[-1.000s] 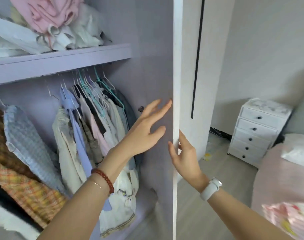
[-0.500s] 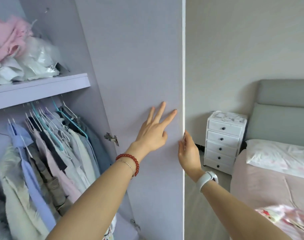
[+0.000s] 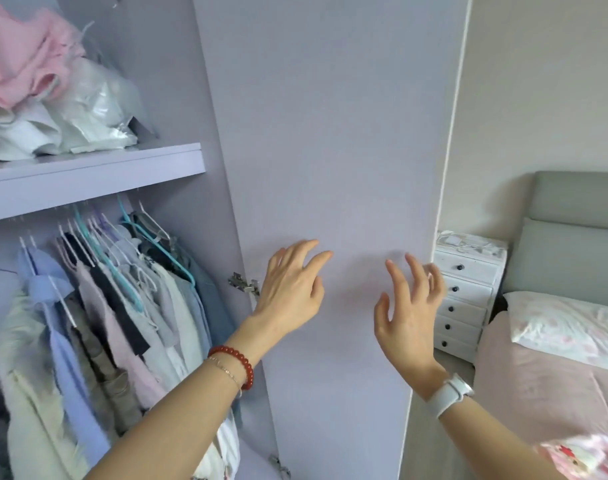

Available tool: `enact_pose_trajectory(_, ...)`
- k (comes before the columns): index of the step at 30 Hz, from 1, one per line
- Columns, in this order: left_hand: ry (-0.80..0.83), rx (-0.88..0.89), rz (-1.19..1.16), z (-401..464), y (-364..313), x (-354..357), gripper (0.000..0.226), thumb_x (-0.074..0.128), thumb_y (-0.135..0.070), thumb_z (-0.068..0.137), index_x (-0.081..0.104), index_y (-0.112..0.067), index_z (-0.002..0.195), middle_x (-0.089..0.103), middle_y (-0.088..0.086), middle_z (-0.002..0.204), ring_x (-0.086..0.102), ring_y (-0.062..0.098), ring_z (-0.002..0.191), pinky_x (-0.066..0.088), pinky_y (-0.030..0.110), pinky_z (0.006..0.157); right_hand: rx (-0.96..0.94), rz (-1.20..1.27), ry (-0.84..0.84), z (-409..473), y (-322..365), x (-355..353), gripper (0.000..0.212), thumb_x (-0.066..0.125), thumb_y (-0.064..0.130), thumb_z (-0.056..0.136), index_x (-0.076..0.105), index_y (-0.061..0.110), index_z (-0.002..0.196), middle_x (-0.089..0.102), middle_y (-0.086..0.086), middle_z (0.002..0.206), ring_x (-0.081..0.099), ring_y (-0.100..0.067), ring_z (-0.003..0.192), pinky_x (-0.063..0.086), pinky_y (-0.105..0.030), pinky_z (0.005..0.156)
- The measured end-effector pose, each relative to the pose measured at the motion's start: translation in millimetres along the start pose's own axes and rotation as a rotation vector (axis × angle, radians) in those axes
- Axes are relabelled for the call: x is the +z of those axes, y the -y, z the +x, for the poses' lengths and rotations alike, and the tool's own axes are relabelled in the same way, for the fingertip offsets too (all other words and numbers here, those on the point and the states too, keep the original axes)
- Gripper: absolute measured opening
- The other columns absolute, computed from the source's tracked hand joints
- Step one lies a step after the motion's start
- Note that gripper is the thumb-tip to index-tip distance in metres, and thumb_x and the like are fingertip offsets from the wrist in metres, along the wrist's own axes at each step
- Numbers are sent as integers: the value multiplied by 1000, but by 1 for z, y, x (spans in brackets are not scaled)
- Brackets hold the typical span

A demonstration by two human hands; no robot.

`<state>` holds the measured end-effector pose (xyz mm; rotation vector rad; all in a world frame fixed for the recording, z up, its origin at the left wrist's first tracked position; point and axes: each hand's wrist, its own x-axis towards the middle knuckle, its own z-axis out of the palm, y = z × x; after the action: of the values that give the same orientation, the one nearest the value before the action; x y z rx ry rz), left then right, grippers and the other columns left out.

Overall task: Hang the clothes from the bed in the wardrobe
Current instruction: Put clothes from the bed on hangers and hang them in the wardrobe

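Both hands are raised in front of the pale lilac wardrobe door [image 3: 330, 133], which stands swung wide open. The left hand [image 3: 292, 289], with a red bead bracelet [image 3: 234, 362] at its wrist, has its fingers loosely spread and slightly bent; half a second ago it lay flat on the panel, and whether the fingertips still touch it cannot be told. The right hand [image 3: 408, 313], above a white wristwatch [image 3: 449, 393], has let go of the door's white edge, which it pinched in both earlier frames; its grip is now spread and holds nothing, apart from the panel. The door shows far more of its inner face than a second ago.

Inside the wardrobe, a row of pastel shirts and jackets [image 3: 98, 306] hangs on white and teal hangers below a lilac shelf [image 3: 91, 174] piled with pink and white bundled fabric [image 3: 43, 98]. To the right stands the bed with a dusty-pink cover [image 3: 537, 393] and grey padded headboard [image 3: 579, 237], a floral white pillow [image 3: 569, 323] on it. A pink patterned garment [image 3: 586, 455] shows at the lower right corner, near the bed's edge. A small white chest of drawers [image 3: 465, 296] stands between door and bed.
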<state>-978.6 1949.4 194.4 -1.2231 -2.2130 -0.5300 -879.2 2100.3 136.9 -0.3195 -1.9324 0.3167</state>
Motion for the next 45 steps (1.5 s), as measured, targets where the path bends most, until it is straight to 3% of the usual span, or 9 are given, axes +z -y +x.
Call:
enact_pose_trajectory(5, 33, -188, 115, -48, 98, -23, 39, 52, -10, 85, 56, -14, 124, 49, 9, 131, 44, 27, 122, 27, 41, 103, 22, 54, 74, -14, 56, 52, 55, 43, -2, 79, 40, 0, 133, 29, -28, 144, 19, -43, 135, 14, -58, 109)
enact_pose_trajectory(10, 91, -364, 206, -78, 182, -43, 43, 47, -15, 88, 49, -17, 131, 43, 4, 136, 36, 21, 127, 23, 37, 106, -1, 233, 338, -16, 134, 126, 52, 52, -8, 80, 43, -2, 131, 39, -23, 140, 28, -43, 133, 25, -60, 107)
enact_pose_trajectory(16, 166, -464, 279, -84, 257, -50, 44, 42, -19, 91, 43, -19, 135, 39, 2, 139, 30, 19, 130, 22, 39, 107, -55, 309, 589, 1, 178, 218, 44, 46, 4, 89, 43, 2, 132, 47, -15, 133, 39, -32, 125, 29, -39, 105)
enact_pose_trajectory(19, 179, -497, 311, -73, 288, -42, 44, 40, -24, 93, 39, -22, 137, 36, 2, 143, 24, 19, 134, 17, 40, 110, -47, 333, 695, 20, 186, 269, 39, 43, 11, 94, 43, 4, 132, 47, -16, 131, 42, -33, 121, 32, -37, 101)
enact_pose_trajectory(26, 290, -630, 386, -25, 348, 2, 51, 18, -52, 95, 16, -39, 144, 0, -8, 157, -8, 23, 143, -8, 56, 109, 15, 413, 845, 74, 197, 380, 37, 45, 23, 95, 49, 6, 128, 50, -17, 128, 49, -34, 117, 36, -33, 95)
enact_pose_trajectory(30, 225, -658, 552, -24, 356, 19, 57, 17, -59, 90, 26, -36, 142, 7, -6, 156, -2, 24, 143, -11, 59, 107, -71, 435, 925, 88, 213, 422, 42, 49, 29, 93, 46, 9, 130, 49, -15, 126, 50, -32, 115, 40, -36, 96)
enact_pose_trajectory(35, 159, -634, 628, -38, 357, 16, 59, 19, -58, 89, 32, -35, 141, 21, -4, 153, 12, 28, 142, -7, 58, 109, -162, 346, 907, 89, 226, 444, 34, 41, 25, 95, 43, 11, 126, 58, -16, 119, 55, -36, 107, 43, -41, 87)
enact_pose_trajectory(39, 166, -640, 595, -40, 358, 16, 58, 20, -56, 91, 29, -33, 143, 17, -4, 154, 10, 28, 143, -3, 55, 112, -169, 274, 831, 101, 232, 449, 29, 35, 24, 96, 47, 4, 114, 64, -22, 106, 57, -42, 99, 42, -41, 80)
enact_pose_trajectory(45, 172, -631, 586, -46, 360, 12, 59, 20, -53, 89, 30, -31, 143, 18, -3, 154, 11, 26, 143, -2, 52, 114, -150, 328, 676, 103, 230, 433, 27, 36, 20, 97, 50, 2, 111, 65, -24, 98, 58, -44, 92, 42, -42, 74)
